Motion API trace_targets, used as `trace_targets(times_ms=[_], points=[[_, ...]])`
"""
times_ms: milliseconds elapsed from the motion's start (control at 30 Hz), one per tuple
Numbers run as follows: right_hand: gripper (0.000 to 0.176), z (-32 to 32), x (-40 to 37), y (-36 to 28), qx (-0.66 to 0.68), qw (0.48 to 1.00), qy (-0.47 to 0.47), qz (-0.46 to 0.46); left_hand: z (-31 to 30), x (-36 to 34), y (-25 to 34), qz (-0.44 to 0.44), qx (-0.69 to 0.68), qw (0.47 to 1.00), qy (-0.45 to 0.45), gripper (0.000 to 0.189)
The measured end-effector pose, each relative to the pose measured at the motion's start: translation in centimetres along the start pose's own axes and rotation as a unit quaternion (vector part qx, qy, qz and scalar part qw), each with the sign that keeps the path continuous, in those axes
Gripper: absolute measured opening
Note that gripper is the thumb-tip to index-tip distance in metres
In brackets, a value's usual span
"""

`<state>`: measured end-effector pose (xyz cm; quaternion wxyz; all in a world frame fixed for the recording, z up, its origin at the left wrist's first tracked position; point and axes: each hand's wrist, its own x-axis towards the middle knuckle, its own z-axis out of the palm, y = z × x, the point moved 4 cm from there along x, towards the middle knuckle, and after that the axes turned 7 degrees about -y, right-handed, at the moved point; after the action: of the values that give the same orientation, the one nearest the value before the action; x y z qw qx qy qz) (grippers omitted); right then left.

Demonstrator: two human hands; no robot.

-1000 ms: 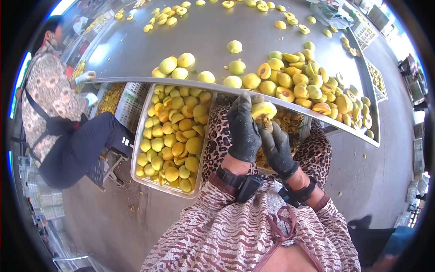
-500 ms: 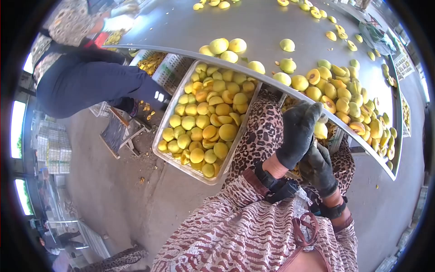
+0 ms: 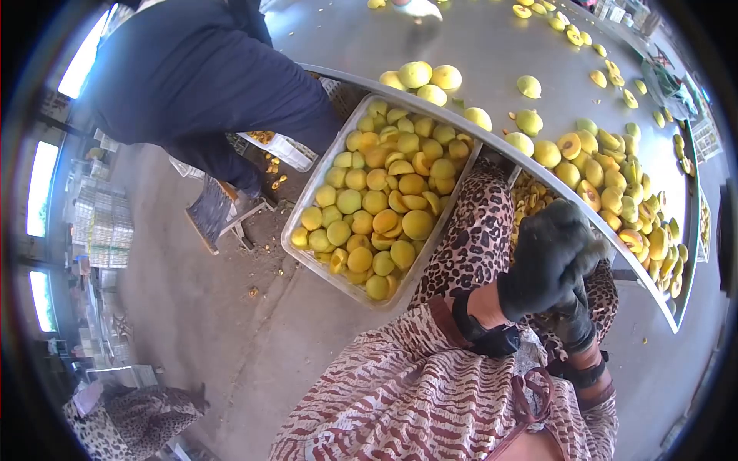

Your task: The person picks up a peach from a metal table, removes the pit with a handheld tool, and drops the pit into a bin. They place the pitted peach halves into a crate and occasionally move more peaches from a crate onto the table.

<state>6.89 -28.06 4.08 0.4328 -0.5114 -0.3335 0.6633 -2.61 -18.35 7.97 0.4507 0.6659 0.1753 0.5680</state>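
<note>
My left hand, in a dark glove, is closed over my right hand, also gloved. The two meet just below the metal table's edge, above my lap. Fingers of both curl inward, and anything they hold is hidden. A pile of yellow fruit, some cut open, lies on the metal table beyond them. To their left, a pale crate full of whole and halved yellow fruit stands against my patterned trouser leg. Cut pieces show below the table edge.
A person in dark trousers bends at the upper left, beside a white crate and a low stool. Stacked crates stand at the far left. Another person in patterned clothes is at the lower left.
The view has shifted, so the table and crate appear further right. The co-worker has come closer to the crate. My hands are closer together, and the whole fruit seen beside them no longer shows.
</note>
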Motion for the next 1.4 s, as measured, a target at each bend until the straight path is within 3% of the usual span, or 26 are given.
trace_targets(times_ms=[33,67,133,167,200,267,333,400,433,500,533,633,733,800,867,933,1000,1033,1067,1100,1133,1167,1200,1267,1333,1400], points=[[0.044,-0.5,0.2,1.1,-0.058,0.994,-0.032,-0.085,-0.2,0.2,1.1,0.062,0.068,0.996,0.010,0.017],[0.044,-0.3,0.4,0.9,-0.059,0.994,-0.032,-0.087,-0.3,0.3,1.9,0.126,0.135,0.983,0.021,0.016],[0.048,0.3,0.4,0.7,0.041,0.996,-0.061,-0.043,-0.3,-0.1,1.6,0.123,0.132,0.984,0.010,0.022],[0.053,-0.2,0.3,1.0,0.044,0.995,-0.090,0.004,-0.1,-0.5,-0.6,-0.072,-0.093,0.993,0.014,0.026],[0.053,-0.6,0.1,1.3,0.045,0.995,-0.086,0.006,0.7,-1.7,-2.6,-0.262,-0.309,0.914,0.016,0.031],[0.051,-0.9,0.3,1.9,0.025,0.997,-0.078,0.004,0.3,-1.7,-3.1,-0.268,-0.314,0.910,-0.023,0.044],[0.052,0.1,0.7,0.9,-0.017,0.993,-0.107,-0.051,-0.9,-1.6,-2.9,-0.325,-0.454,0.828,0.054,0.052],[0.050,1.0,1.2,-1.4,-0.094,0.983,-0.030,-0.154,-4.0,-1.2,-5.7,-0.313,-0.417,0.850,0.073,0.059],[0.049,-1.8,1.1,1.4,-0.129,0.966,0.081,-0.209,-6.7,-0.9,-7.2,-0.285,-0.386,0.870,0.117,0.060],[0.047,-2.8,0.7,0.8,-0.108,0.979,0.073,-0.155,-13.7,0.0,-9.2,-0.245,-0.338,0.887,0.197,0.058],[0.045,-3.3,0.7,0.9,-0.087,0.989,0.062,-0.099,-17.7,0.0,-9.9,-0.293,-0.228,0.890,0.265,0.054],[0.043,-5.3,1.0,1.8,-0.140,0.986,0.039,-0.076,-28.9,1.4,-17.3,-0.177,-0.102,0.916,0.345,0.038],[0.040,-5.0,2.3,2.1,-0.150,0.987,0.039,-0.046,-34.7,1.3,-24.2,-0.188,0.261,0.920,0.225,0.024],[0.035,-4.9,2.7,3.0,-0.124,0.989,0.074,-0.018,-35.3,-0.9,-27.5,-0.117,0.535,0.836,0.030,0.019],[0.027,-5.1,2.6,3.6,-0.132,0.985,0.090,-0.058,-36.0,-1.1,-29.0,-0.187,0.623,0.759,-0.022,0.020],[0.018,-6.3,3.2,5.4,-0.038,0.995,0.076,-0.055,-34.2,1.4,-28.3,-0.181,0.762,0.608,-0.129,0.016],[0.012,-5.7,3.8,4.6,-0.025,0.996,0.083,0.028,-32.9,3.4,-26.8,-0.027,0.769,0.636,-0.063,0.031],[0.013,-5.4,4.4,4.0,-0.044,0.995,0.085,0.037,-35.0,2.5,-30.6,-0.169,0.700,0.688,-0.089,0.037],[0.014,-5.3,5.0,3.7,-0.063,0.993,0.088,0.048,-35.0,2.6,-31.0,-0.207,0.695,0.678,-0.121,0.037],[0.014,-5.6,5.3,3.7,-0.068,0.991,0.106,0.046,-36.4,1.7,-34.3,-0.152,0.720,0.660,-0.152,0.032],[0.014,-5.9,5.6,3.7,-0.126,0.987,0.091,0.044,-34.1,3.6,-31.5,-0.288,0.675,0.638,-0.234,0.028],[0.014,-6.2,6.0,3.7,-0.183,0.980,0.071,0.043,-35.4,1.7,-33.6,-0.194,0.695,0.663,-0.198,0.025],[0.014,-6.5,6.1,3.6,-0.180,0.979,0.084,0.043,-35.4,1.5,-33.5,-0.180,0.706,0.668,-0.148,0.025],[0.015,-6.6,6.1,4.3,-0.152,0.983,0.079,0.060,-34.0,0.7,-31.4,-0.009,0.801,0.586,-0.122,0.029],[0.016,-7.0,6.1,7.0,-0.088,0.989,0.083,0.083,-33.7,0.2,-31.7,-0.034,0.807,0.573,-0.143,0.031],[0.017,-6.4,7.8,5.5,-0.267,0.962,0.052,0.017,-35.4,0.6,-32.6,-0.056,0.825,0.543,-0.143,0.034]])
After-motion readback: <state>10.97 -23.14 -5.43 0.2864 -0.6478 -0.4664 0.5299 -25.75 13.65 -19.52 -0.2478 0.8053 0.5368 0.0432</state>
